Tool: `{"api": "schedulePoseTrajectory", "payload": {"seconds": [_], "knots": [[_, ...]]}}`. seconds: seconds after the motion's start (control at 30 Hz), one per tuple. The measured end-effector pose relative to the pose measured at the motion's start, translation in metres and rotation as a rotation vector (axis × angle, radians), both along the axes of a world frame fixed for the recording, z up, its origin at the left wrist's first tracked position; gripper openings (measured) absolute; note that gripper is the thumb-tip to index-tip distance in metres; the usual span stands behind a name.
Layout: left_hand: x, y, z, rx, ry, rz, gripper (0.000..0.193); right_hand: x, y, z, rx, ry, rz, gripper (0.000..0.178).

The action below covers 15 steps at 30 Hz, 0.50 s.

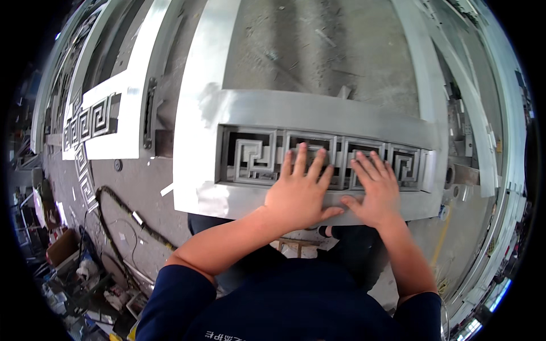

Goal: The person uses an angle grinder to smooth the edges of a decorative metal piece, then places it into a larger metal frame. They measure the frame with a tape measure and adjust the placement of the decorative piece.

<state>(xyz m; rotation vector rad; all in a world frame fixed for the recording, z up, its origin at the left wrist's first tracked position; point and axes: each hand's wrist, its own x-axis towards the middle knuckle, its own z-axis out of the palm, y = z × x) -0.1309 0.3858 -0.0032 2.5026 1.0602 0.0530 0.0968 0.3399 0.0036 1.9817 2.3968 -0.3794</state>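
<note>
Before me lies a silvery metal frame (318,108) with wide flat bars. A metal lattice strip (256,156) with a square spiral pattern sits inside its long rectangular opening. My left hand (298,193) lies flat across the middle of the lattice and the frame's near bar, fingers stretched out and a little spread. Just to its right, my right hand (374,190) rests with straight fingers on the lattice's right part, its thumb pointing toward the left hand. Neither hand grips anything. Part of the pattern is hidden under the fingers.
To the left stands another silvery frame (128,131), with a similar spiral lattice (91,122) on it. A dark hose (116,227) curves over the grey floor (330,42), which has scraps on it. Clutter (85,278) fills the lower left. Long metal bars (463,85) run along the right.
</note>
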Motion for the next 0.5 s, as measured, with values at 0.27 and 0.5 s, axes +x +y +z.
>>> {"api": "schedulePoseTrajectory", "payload": {"seconds": [0.27,0.5], "knots": [[0.02,0.003,-0.009,0.086,-0.155,-0.041,0.087,0.0,0.006,0.002,0.037,0.017,0.012,0.077],[0.037,0.011,-0.018,0.064,-0.139,-0.171,0.101,0.001,0.005,-0.002,0.019,0.031,-0.008,0.067]]}}
